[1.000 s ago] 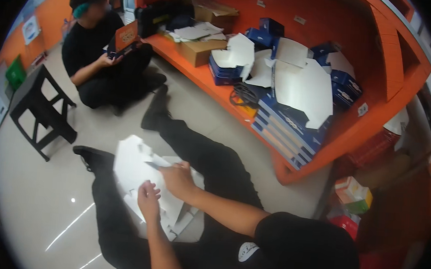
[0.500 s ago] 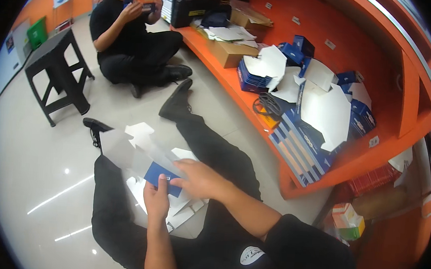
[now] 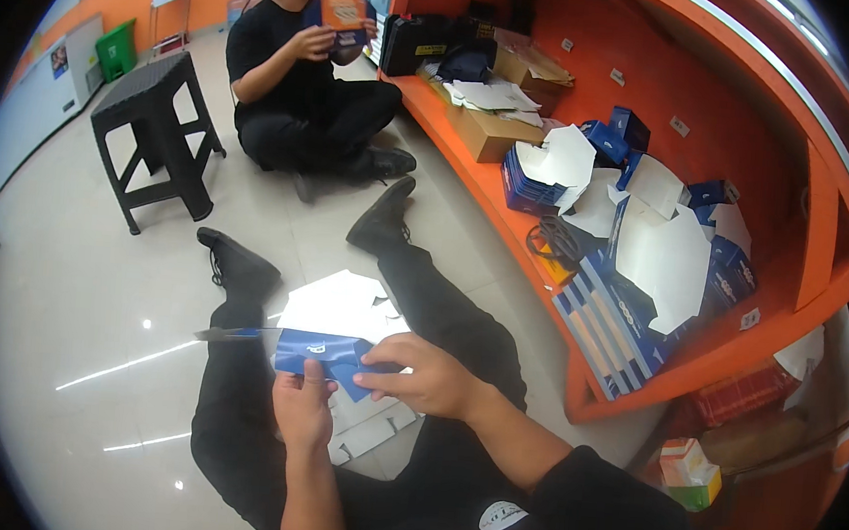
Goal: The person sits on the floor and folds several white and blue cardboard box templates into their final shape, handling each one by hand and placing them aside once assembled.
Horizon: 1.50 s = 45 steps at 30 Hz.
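Between my legs I hold up a partly folded blue carton (image 3: pixel 325 347), its printed side facing me. My left hand (image 3: pixel 304 409) grips its lower edge, thumb lying on the blue face. At the carton's right end, my right hand (image 3: pixel 427 374) closes its fingers on a blue flap. A thin part of the carton sticks out to the left, seen nearly edge-on. Beneath and behind it, white unfolded carton sheets (image 3: pixel 343 299) lie on the floor between my legs.
An orange shelf (image 3: pixel 461 159) on the right bears stacked blue cartons (image 3: pixel 592 326), white-sided opened ones and a black cable (image 3: pixel 554 240). A person in black (image 3: pixel 299 89) sits ahead, holding an orange-and-blue box (image 3: pixel 344 13). A black stool (image 3: pixel 156 98) stands at the left.
The carton has tilted from showing its broad pale inner side to showing its blue printed face. My right hand has moved slightly right and down along it. The view has shifted left.
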### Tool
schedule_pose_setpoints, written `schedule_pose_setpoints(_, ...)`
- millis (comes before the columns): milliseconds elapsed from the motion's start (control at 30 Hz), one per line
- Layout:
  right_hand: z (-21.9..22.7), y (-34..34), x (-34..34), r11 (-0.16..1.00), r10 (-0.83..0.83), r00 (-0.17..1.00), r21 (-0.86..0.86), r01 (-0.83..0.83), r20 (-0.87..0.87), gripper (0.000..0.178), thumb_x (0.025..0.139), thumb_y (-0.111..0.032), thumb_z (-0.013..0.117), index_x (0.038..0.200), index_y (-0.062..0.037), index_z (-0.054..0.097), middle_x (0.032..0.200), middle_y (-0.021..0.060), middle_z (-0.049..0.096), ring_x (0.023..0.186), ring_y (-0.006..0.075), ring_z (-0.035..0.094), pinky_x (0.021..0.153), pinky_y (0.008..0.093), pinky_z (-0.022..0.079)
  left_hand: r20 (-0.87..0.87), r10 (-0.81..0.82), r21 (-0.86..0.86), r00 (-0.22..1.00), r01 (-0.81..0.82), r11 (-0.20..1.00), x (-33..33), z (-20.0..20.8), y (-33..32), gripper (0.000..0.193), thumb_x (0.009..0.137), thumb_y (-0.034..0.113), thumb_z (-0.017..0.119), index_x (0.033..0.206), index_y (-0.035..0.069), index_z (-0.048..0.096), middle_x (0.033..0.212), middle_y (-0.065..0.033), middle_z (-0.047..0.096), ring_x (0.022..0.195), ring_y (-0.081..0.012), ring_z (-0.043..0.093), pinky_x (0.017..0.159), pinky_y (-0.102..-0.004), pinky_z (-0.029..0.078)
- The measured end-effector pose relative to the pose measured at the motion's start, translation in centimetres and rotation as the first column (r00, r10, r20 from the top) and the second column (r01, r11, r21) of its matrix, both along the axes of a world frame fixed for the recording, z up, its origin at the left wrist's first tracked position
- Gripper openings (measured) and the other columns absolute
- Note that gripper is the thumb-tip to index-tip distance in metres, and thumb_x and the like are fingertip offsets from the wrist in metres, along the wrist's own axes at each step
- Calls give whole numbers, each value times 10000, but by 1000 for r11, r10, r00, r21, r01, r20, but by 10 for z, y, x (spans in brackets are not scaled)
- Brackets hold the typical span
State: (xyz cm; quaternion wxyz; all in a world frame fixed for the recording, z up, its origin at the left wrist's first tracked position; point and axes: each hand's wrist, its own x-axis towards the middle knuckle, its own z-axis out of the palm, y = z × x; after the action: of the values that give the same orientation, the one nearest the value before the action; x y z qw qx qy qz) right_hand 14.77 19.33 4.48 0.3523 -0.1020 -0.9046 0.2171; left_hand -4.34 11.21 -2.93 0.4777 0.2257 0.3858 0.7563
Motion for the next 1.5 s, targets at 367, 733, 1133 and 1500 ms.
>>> schedule_pose_setpoints(367,8,-4,-4,994,33,997,103,-27,-63,380,769,-76,821,1138,-130,744,1238,79,619,1250,343,544,1024,425,498,-27,-115,237,993,119,964,1,25,-14,321,998,102,672,1291,8,577,1229,-111,665,1110,-198,658,954,-327,533)
schedule_pose_setpoints(733,6,-21,-11,986,-66,978,138,94,-198,443,738,-56,841,1168,-112,756,1251,103,631,1198,344,568,990,414,520,-105,10,258,994,17,966,15,20,-13,331,987,91,690,1281,-16,582,1214,-130,682,1082,-206,669,980,-345,519)
schedule_pose_setpoints(1133,4,-30,-9,971,-152,969,156,183,-193,451,728,-27,832,1166,-102,756,1287,128,611,1215,349,540,982,414,515,-202,30,252,979,22,968,21,19,-18,322,968,27,679,1275,-15,591,1219,-94,657,1125,-171,621,993,-322,484)
schedule_pose_setpoints(1500,13,7,19,817,249,965,-552,-167,78,670,864,-226,797,1483,-141,553,1612,219,347,1495,404,341,1189,466,325,-187,-142,57,972,156,986,19,44,-32,339,945,86,722,1248,-7,602,1142,-81,683,1035,-153,653,919,-307,516)
